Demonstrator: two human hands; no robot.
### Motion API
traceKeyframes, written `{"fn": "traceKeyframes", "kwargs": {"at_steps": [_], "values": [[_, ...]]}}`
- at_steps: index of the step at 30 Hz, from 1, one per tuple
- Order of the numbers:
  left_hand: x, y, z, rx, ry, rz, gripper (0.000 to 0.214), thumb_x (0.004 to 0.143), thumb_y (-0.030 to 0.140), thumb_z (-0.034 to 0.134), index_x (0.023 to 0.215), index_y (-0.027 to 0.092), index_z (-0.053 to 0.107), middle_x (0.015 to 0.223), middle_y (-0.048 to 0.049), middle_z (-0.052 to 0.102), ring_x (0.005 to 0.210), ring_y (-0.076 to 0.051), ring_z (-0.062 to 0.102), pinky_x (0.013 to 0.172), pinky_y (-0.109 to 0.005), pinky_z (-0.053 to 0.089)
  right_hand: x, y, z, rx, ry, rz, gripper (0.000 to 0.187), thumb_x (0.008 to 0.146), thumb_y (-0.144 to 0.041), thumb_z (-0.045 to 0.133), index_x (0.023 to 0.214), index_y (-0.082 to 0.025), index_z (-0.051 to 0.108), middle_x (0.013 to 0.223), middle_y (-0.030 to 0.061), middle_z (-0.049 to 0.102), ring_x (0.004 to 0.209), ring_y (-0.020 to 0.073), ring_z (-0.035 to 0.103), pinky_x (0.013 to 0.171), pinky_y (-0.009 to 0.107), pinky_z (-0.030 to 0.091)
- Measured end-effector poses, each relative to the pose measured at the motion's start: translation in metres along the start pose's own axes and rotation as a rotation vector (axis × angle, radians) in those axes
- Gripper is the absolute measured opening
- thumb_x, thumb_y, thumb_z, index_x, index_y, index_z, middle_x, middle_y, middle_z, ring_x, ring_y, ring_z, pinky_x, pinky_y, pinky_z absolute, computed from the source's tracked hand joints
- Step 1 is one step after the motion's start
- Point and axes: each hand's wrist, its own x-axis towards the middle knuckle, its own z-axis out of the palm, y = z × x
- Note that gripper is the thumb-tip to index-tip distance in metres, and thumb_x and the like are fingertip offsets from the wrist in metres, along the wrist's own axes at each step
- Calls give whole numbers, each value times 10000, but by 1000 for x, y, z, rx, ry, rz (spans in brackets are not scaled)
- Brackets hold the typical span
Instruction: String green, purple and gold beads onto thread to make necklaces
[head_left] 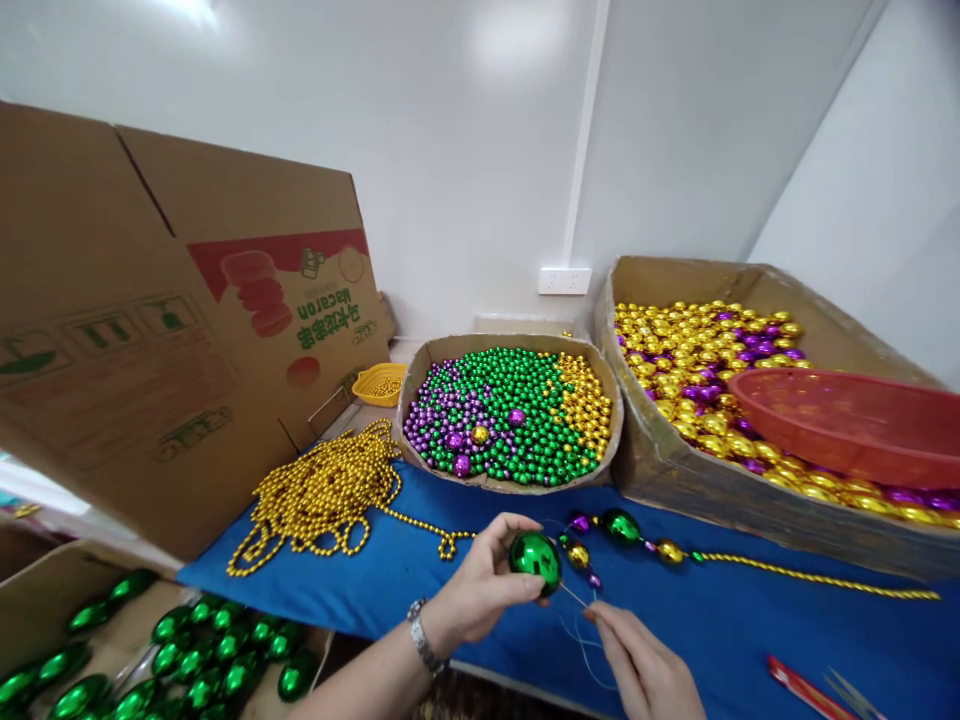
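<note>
The left hand point(487, 588) curls thumb and fingers around a big glossy green bead point(535, 560), partly hiding it, while the right hand point(649, 660), cut off below, pinches a pale string point(574, 595) slanting from the bead's lower right. The bead is held over the blue cloth point(720, 630), its long axis hard to judge; beyond, a bead strand point(621, 527) stretches rightward into a twisted gold rope point(825, 575).
</note>
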Motion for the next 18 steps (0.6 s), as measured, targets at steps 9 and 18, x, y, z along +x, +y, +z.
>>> {"fn": "traceKeyframes", "kwargs": {"at_steps": [9, 18], "values": [[1, -2, -1, -21, 14, -30, 467, 659, 183, 765, 1067, 191, 539, 943, -53, 588, 771, -191, 633, 613, -269, 516, 2, -9, -4, 135, -21, 77, 315, 931, -400, 414, 987, -226, 671, 911, 68, 725, 831, 185, 701, 706, 213, 563], [1, -3, -2, -47, -15, -58, 484, 656, 173, 758, 1098, 198, 562, 982, -75, 603, 793, -214, 648, 609, -269, 515, 2, -16, -2, 263, -111, 217, 346, 917, -445, 429, 962, -214, 682, 881, 57, 736, 821, 193, 704, 708, 204, 553]]}}
